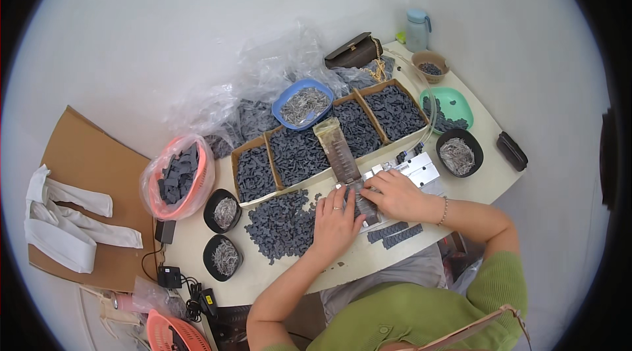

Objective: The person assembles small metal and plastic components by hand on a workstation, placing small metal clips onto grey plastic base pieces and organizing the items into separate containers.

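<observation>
A metal jig point(420, 168) lies at the front right of the table, with a dark slotted plate point(370, 208) on its left part. My left hand point(334, 223), a ring on one finger, rests with fingers stretched along the plate's left edge. At the plate's upper right, my right hand point(398, 196) presses its bent fingers down. Whatever small thing they pinch is hidden. A clear yellowish slotted tray point(337, 150) leans from the parts box to the jig. Dark grey small parts point(283, 225) are heaped left of my left hand. Rows of joined grey pieces point(395, 235) lie below the jig.
Behind stands a long divided cardboard box point(316, 175) of grey parts, with a blue bowl point(303, 104) of metal pins on it. Black bowls point(224, 257) point(459, 157) of pins, a green tray point(454, 109), a pink basket point(172, 180) and a black case point(512, 151) surround the work.
</observation>
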Demonstrator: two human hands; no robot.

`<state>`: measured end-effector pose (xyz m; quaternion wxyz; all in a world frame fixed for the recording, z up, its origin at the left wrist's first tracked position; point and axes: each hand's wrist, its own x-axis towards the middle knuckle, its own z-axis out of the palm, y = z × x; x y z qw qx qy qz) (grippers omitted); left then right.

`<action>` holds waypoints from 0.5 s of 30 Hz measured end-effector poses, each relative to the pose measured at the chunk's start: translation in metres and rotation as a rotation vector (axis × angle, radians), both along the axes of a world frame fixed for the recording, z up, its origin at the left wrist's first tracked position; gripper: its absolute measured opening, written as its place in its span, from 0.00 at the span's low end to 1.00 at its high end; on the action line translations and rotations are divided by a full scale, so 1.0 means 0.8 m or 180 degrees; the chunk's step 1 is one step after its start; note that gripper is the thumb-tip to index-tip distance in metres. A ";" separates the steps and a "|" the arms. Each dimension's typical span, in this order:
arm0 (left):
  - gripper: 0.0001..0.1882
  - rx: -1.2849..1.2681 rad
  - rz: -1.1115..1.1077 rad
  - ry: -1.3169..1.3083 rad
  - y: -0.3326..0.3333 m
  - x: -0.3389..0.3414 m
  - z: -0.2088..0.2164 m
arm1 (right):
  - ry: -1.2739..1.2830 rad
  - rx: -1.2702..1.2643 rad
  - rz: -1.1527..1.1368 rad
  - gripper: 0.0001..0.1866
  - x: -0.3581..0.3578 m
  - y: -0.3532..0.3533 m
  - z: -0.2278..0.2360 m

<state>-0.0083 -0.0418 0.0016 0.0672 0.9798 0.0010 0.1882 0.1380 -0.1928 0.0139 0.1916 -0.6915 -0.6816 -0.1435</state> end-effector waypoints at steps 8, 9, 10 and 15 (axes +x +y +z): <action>0.29 -0.0541 0.0251 0.0094 -0.013 0.008 0.013 | -0.0259 -0.0193 -0.0038 0.18 0.011 0.007 0.004; 0.28 -0.0651 0.0286 0.0122 -0.010 0.009 0.016 | -0.0276 -0.0205 -0.0042 0.18 0.011 0.007 0.004; 0.27 -0.0666 0.0263 0.0083 -0.007 0.009 0.017 | -0.0294 -0.0218 -0.0045 0.18 0.012 0.007 0.004; 0.23 -0.0424 0.0103 0.0021 0.000 0.008 0.013 | -0.0333 -0.0219 -0.0037 0.18 0.009 0.009 0.000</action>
